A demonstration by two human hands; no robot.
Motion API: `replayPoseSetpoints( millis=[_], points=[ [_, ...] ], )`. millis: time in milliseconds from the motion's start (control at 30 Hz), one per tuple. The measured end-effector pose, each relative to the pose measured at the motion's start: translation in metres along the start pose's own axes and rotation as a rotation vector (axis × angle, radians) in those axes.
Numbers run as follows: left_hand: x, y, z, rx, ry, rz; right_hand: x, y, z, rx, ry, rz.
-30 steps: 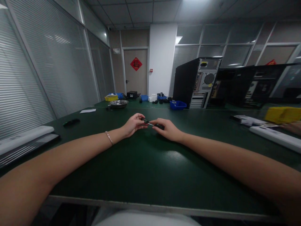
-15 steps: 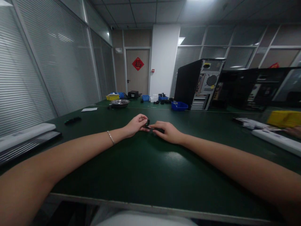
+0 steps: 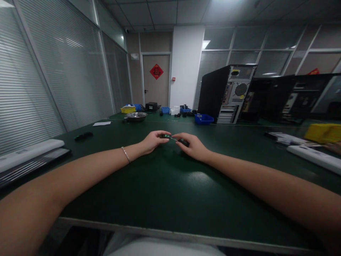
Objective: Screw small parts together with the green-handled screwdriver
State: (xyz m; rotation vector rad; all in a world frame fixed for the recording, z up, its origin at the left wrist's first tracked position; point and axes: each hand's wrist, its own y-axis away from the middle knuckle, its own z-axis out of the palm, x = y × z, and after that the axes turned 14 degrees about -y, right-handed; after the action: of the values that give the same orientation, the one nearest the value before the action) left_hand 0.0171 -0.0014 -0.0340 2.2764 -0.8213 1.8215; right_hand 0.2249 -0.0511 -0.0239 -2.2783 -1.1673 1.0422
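Above the middle of the green table, my left hand [image 3: 152, 142] pinches a small dark piece with a green face like a circuit board [image 3: 166, 136]. It is too small to name more exactly. My right hand [image 3: 194, 146] is closed around the black handle of a screwdriver [image 3: 183, 143]. The thin metal shaft points left, and its tip is at or very close to the green-faced piece. Whether the two touch I cannot tell. Fingers cover part of both things.
A metal bowl [image 3: 135, 116], a blue bin [image 3: 204, 119] and a black computer tower [image 3: 226, 94] stand at the back. White and dark long parts [image 3: 34, 153] lie left, a white bar [image 3: 314, 158] right. Another person's hand [image 3: 334, 147] shows by a yellow bin [image 3: 323, 133].
My left hand has turned the small piece, so its green face now shows. The screwdriver has tilted, with its handle end lower than its tip. Both hands keep their hold.
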Motion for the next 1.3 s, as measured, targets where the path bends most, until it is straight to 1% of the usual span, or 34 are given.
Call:
replayPoseSetpoints(
  millis=[100, 200, 300, 400, 600, 767, 833, 1000, 1200, 1300],
  points=[
    [-0.004, -0.002, 0.001, 0.019, -0.029, 0.065, 0.003, 0.0, 0.0, 0.063, 0.01, 0.024],
    [-0.005, -0.003, 0.001, 0.008, -0.063, 0.132, 0.005, 0.0, 0.0, 0.087, 0.024, 0.045],
    [-0.004, -0.001, 0.001, -0.013, -0.091, 0.168, 0.005, 0.0, -0.001, 0.077, 0.029, 0.05],
    [-0.002, 0.0, 0.002, -0.009, -0.13, 0.177, 0.006, 0.0, -0.001, 0.064, 0.027, 0.039],
    [0.003, 0.003, 0.001, 0.003, -0.33, 0.224, 0.009, 0.0, 0.0, 0.053, 0.03, 0.06],
    [0.008, 0.006, 0.0, 0.005, -0.412, 0.306, 0.006, 0.0, -0.003, 0.019, 0.004, 0.054],
    [0.01, 0.007, 0.0, 0.004, -0.401, 0.297, 0.005, 0.0, -0.004, 0.006, -0.028, 0.049],
    [0.014, 0.007, 0.002, 0.006, -0.277, 0.209, 0.005, 0.0, -0.006, 0.01, -0.111, 0.061],
    [0.009, 0.005, 0.004, 0.008, -0.125, 0.153, 0.008, 0.001, -0.003, 0.031, -0.176, 0.096],
    [0.008, 0.004, 0.004, 0.009, -0.084, 0.138, 0.01, 0.001, -0.002, 0.033, -0.197, 0.12]
  ],
)
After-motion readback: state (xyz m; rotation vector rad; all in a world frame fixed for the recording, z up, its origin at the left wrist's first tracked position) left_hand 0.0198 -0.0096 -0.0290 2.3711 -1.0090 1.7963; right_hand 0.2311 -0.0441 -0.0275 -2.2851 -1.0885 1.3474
